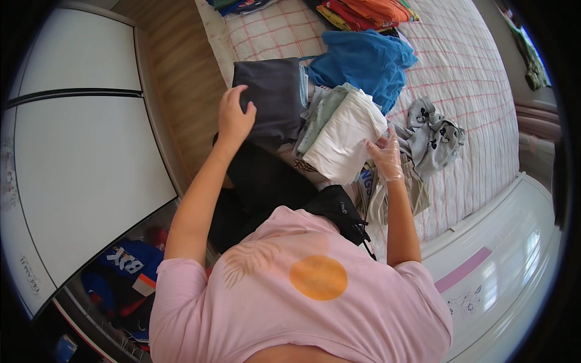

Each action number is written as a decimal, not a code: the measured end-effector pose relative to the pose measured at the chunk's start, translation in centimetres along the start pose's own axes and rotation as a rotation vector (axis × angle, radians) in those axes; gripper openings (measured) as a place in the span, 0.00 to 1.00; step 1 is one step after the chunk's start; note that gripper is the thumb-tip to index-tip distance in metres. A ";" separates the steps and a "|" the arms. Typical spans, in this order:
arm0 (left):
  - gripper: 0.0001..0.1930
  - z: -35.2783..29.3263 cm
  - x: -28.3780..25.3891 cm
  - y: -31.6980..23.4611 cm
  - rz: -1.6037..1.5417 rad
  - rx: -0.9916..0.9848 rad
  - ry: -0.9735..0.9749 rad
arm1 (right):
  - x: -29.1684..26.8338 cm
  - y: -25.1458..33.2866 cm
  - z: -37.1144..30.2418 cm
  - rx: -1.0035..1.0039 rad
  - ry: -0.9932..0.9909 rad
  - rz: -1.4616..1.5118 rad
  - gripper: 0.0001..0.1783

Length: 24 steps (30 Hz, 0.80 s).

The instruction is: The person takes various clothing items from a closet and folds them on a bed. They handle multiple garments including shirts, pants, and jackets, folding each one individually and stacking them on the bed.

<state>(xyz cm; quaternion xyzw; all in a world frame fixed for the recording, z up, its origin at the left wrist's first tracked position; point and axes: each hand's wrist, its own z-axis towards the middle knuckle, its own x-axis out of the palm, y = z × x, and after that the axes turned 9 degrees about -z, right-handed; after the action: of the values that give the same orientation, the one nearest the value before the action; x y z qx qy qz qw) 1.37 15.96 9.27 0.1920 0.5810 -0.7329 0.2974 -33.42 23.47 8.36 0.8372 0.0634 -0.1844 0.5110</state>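
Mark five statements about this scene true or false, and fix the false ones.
1. The right hand, in a thin, clear plastic glove, is at the edge of a folded white cloth. True.
2. The left hand is at the left side of a folded dark grey cloth. True.
3. The white cloth lies left of the dark grey one. False: it lies to the right.
4. A crumpled bright blue cloth lies beyond the white one. True.
5. The blue cloth lies on plain green carpet. False: it lies on a white, red-checked bed cover.
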 end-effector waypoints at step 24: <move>0.20 -2.3 1.3 -13.7 -1.040 -0.613 0.497 | 4.5 11.9 -3.8 -0.039 0.488 0.550 0.13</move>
<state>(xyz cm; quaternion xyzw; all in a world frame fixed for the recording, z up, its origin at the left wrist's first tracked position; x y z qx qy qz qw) -8.79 19.88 17.96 -0.0439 0.8322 -0.5161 -0.1981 -24.84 20.80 18.14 0.8324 -0.0402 0.1662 0.5271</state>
